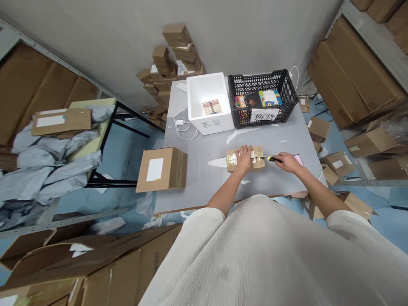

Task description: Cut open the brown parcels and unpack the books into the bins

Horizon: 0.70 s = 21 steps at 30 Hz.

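A small cardboard box point(259, 152) with strips of shiny clear tape lies on the grey table in front of me. My left hand point(244, 158) rests on top of the box, fingers spread over it. In my right hand point(287, 162) is a utility knife point(273, 159) with a black and yellow handle. Its blade points left and meets the taped top at the right end of the box. Just beyond my right hand lies a phone with a pink screen point(298, 160), partly hidden by the hand.
A white foam box point(210, 123) and a black plastic crate point(237, 120) holding books stand at the table's back. A larger carton point(161, 170) sits at its left edge. Grey parcels point(66, 165) cover a side table. Opened cartons point(338, 163) litter the floor on the right.
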Available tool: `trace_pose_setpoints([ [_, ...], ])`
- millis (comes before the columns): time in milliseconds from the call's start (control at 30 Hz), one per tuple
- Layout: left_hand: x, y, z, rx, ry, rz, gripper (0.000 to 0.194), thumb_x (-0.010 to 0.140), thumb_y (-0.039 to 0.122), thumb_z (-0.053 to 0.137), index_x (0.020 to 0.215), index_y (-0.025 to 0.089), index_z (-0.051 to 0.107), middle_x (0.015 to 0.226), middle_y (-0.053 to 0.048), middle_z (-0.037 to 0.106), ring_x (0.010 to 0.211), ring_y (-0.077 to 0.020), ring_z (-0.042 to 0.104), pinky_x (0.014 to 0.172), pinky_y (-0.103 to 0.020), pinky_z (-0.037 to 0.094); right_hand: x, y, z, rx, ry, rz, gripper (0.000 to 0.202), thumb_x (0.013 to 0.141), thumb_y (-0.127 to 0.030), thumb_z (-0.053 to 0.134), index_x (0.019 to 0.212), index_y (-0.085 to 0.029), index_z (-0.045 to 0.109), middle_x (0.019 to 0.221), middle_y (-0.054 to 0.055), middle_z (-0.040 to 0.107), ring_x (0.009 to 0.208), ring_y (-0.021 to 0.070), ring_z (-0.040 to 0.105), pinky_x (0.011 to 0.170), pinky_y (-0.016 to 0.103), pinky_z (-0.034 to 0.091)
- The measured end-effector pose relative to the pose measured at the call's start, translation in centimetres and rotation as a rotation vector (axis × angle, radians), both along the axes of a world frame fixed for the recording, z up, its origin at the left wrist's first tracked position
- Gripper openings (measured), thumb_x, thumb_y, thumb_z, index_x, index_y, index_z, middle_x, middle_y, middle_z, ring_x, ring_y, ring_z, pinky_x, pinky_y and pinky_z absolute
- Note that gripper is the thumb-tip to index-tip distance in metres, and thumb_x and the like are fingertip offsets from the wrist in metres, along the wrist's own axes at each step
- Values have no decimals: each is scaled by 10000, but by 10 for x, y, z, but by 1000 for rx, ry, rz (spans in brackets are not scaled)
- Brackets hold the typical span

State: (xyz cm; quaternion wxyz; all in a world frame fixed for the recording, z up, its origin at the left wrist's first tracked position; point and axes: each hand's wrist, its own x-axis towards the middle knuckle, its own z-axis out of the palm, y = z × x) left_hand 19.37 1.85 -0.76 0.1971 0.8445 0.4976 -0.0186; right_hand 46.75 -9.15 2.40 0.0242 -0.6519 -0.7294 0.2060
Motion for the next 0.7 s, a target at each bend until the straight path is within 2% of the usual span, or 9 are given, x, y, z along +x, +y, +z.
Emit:
trace_pose_setpoints([
  [100, 0, 4, 1, -56, 9, 14, 843, 1007, 227, 635, 1779, 273, 300, 1786, -190, 423, 1706, -385, 293, 1329, -657, 272, -2, 4, 4, -5, -28, 16, 489, 1073, -396, 614, 1528, -277, 748, 1239, 167, 759, 1093, 355, 715, 970, 428, 516],
  [167, -2, 2, 3, -28, -7, 8, 809, 1041, 241, 563, 1796, 265, 272, 1771, -188, 451, 1695, -380, 316, 1318, -655, 289, -2, 7, 8, -16, -42, 23, 490, 1065, -382, 632, 1531, -284, 747, 1237, 164, 758, 1085, 355, 718, 961, 424, 516],
  [300, -6, -10, 2, 93, -30, -39, 684, 1124, 285, 348, 1796, 168, 298, 1812, -205, 397, 1702, -378, 308, 1327, -618, 281, 0, 9, 12, -47, -44, 38, 488, 1065, -363, 636, 1535, -290, 743, 1223, 154, 758, 1070, 342, 726, 933, 402, 526],
  [400, -7, -15, -1, 126, -29, -39, 668, 1140, 305, 272, 1781, 133, 346, 1827, -204, 377, 1709, -377, 302, 1331, -597, 281, 4, 7, 11, -50, -17, 41, 487, 1064, -367, 643, 1533, -287, 744, 1228, 154, 760, 1083, 340, 728, 933, 393, 537],
  [567, -8, -15, -4, 134, -46, -33, 657, 1139, 312, 294, 1775, 171, 378, 1820, -177, 408, 1706, -354, 331, 1341, -587, 280, 8, 1, 4, -40, 13, 24, 487, 1081, -380, 624, 1544, -278, 734, 1224, 149, 758, 1102, 332, 725, 954, 388, 544],
  [700, -9, -15, -3, 132, -48, -23, 647, 1148, 321, 269, 1765, 179, 401, 1814, -178, 418, 1709, -342, 332, 1345, -602, 270, -4, -4, -10, 16, 45, -11, 490, 1109, -399, 570, 1560, -268, 712, 1221, 149, 750, 1101, 320, 710, 975, 391, 539],
])
